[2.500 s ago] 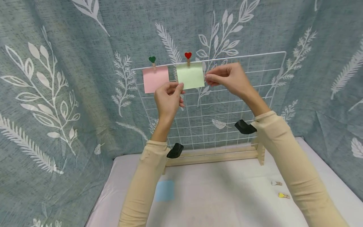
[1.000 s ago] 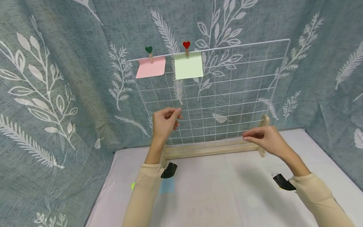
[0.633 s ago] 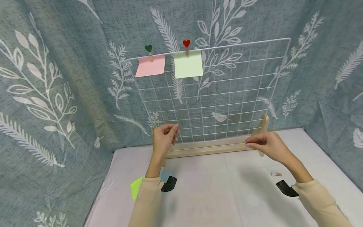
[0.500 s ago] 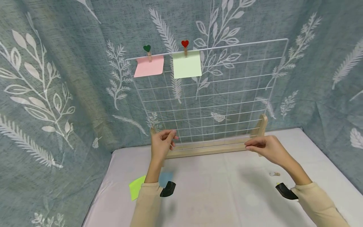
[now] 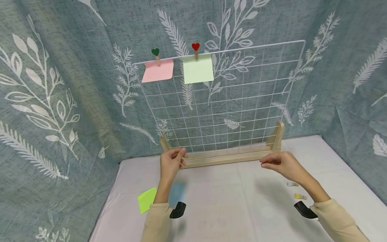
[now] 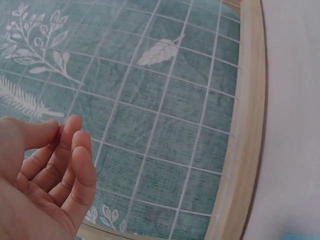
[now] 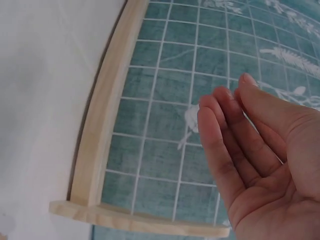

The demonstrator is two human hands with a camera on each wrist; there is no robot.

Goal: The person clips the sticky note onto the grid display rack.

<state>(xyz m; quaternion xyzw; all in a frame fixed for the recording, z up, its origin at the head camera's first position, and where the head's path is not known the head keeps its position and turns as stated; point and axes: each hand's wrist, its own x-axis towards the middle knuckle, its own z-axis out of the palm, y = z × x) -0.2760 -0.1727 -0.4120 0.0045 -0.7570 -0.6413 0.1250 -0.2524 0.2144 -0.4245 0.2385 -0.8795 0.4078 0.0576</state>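
Note:
My left hand (image 5: 172, 161) hovers before the lower left of a white wire grid (image 5: 226, 101), fingers loosely curled around nothing. The left wrist view shows its thumb near the index fingertip with an empty palm (image 6: 45, 185). Over by the stand's right foot, my right hand (image 5: 279, 163) is also empty and loosely bent, its bare palm turned to the right wrist camera. From the grid's top wire hang a pink sticky note (image 5: 158, 70), under a clothespin with a green heart (image 5: 155, 52), and a pale green sticky note (image 5: 198, 69), under one with a red heart (image 5: 195, 47).
The grid stands in a wooden base (image 5: 223, 159). A yellow-green note (image 5: 147, 200) and a blue note (image 5: 176, 194), partly behind the left wrist, lie on the white cloth (image 5: 217, 208). White (image 5: 292, 184) and yellow (image 5: 300, 196) heart clothespins lie at right. A patterned curtain surrounds everything.
Both hands have left the pale green note and come down from the top wire, moving apart. The note now hangs by its red-heart clothespin. The yellow-green note has come into view.

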